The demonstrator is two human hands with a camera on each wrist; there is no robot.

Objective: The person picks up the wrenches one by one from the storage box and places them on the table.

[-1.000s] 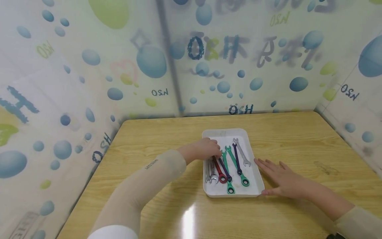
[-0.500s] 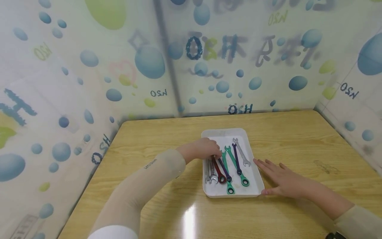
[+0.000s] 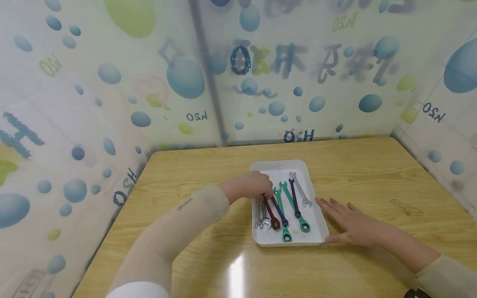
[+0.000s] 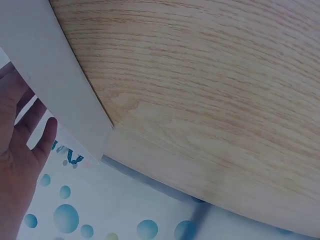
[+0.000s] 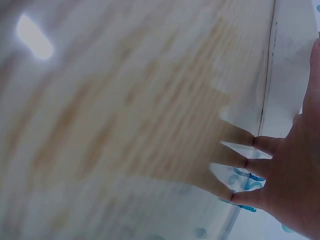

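In the head view, a white tray (image 3: 277,165) holds several combination wrenches. My left hand (image 3: 253,185) reaches over its left side and pinches the upper end of a red wrench (image 3: 272,214), whose ring end tilts on edge; the fingertips partly hide it. Silver wrenches (image 3: 266,222) lie left of it, purple (image 3: 280,212) and green wrenches (image 3: 287,236) to its right, and another silver wrench (image 3: 300,189) at the far right. With fingers spread, my right hand (image 3: 354,225) rests against the tray's right side. The left wrist view catches the left hand (image 4: 22,140) behind the tray wall (image 4: 50,75).
The tray stands on a wood-grain table (image 3: 201,174). A patterned wall sheet (image 3: 231,99) with blue and green bubbles encloses its back and both sides. Light glares off the table (image 3: 235,273) in front of the tray.
The red wrench has turned onto its edge under my left fingers, its ring end now looking narrower and darker. My right hand keeps its place by the tray. The whole view shifts slightly.
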